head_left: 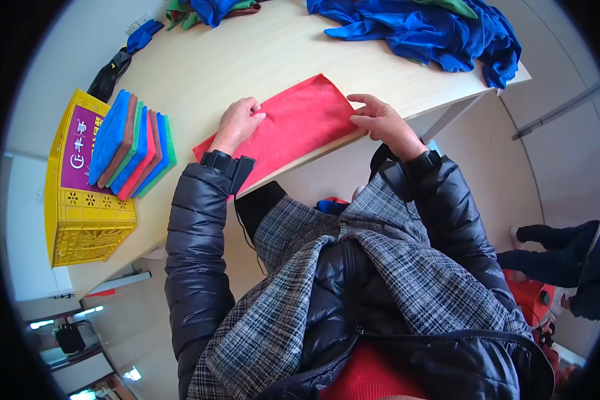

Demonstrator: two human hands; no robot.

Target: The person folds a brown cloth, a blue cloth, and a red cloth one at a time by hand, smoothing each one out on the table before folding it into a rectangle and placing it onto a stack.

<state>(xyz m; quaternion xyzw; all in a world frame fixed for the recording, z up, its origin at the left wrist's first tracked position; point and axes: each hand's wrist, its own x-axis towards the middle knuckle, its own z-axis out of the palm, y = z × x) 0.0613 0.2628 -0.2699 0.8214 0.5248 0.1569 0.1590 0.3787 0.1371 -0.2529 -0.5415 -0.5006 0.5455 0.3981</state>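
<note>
A red cloth (303, 117), long and folded, lies slantwise along the front edge of the table, its lower left part reaching the edge. My left hand (240, 122) pinches the cloth's far long side, fingers curled in and thumb on top. At its right short end, my right hand (385, 122) has thumb and a finger on the border, with the index finger stretched out apart from them. Left of my left arm, a stack of folded cloths (133, 147) in blue, brown, green and red leans against a yellow plastic crate (90, 230).
A heap of loose blue cloths (427, 33) covers the table's far right corner. More blue, green and brown cloths (210, 10) lie at the far edge. The table's front edge (440, 107) runs before me. Another person's legs (553, 247) show at the right.
</note>
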